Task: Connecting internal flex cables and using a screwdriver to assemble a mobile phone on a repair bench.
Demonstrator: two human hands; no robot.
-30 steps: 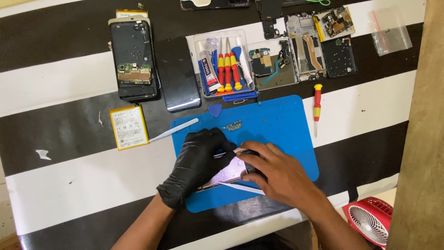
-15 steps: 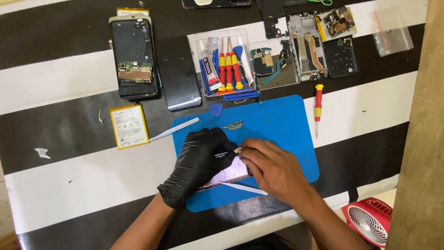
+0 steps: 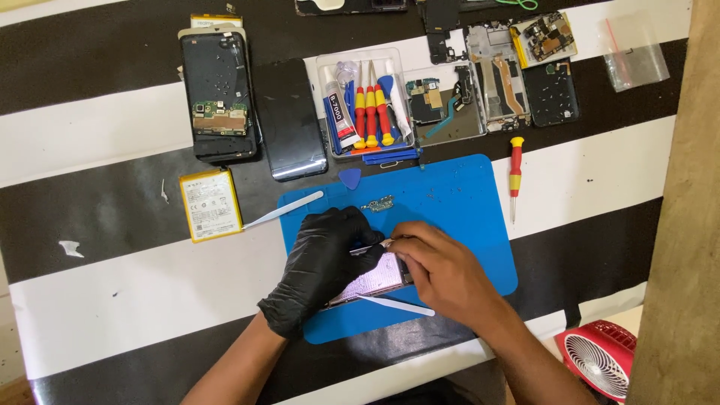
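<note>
Black-gloved, the left hand (image 3: 326,262) is pinning the opened phone (image 3: 379,276) flat on the blue mat (image 3: 465,217); the bare right hand (image 3: 442,274) is pinching what looks like a thin metal tool at its top edge, best kept shallow and steady.

The left hand (image 3: 322,270) wears a black glove. Its fingers (image 3: 358,229) are bent and pressed down, with the palm facing down. The bare left arm runs back toward the near edge of the surface. The right hand (image 3: 442,274) is bare. Its fingers (image 3: 405,232) curl in and pinch together, close to the left fingertips. The two hands touch in the middle. The right arm goes back toward the near right corner.
</note>
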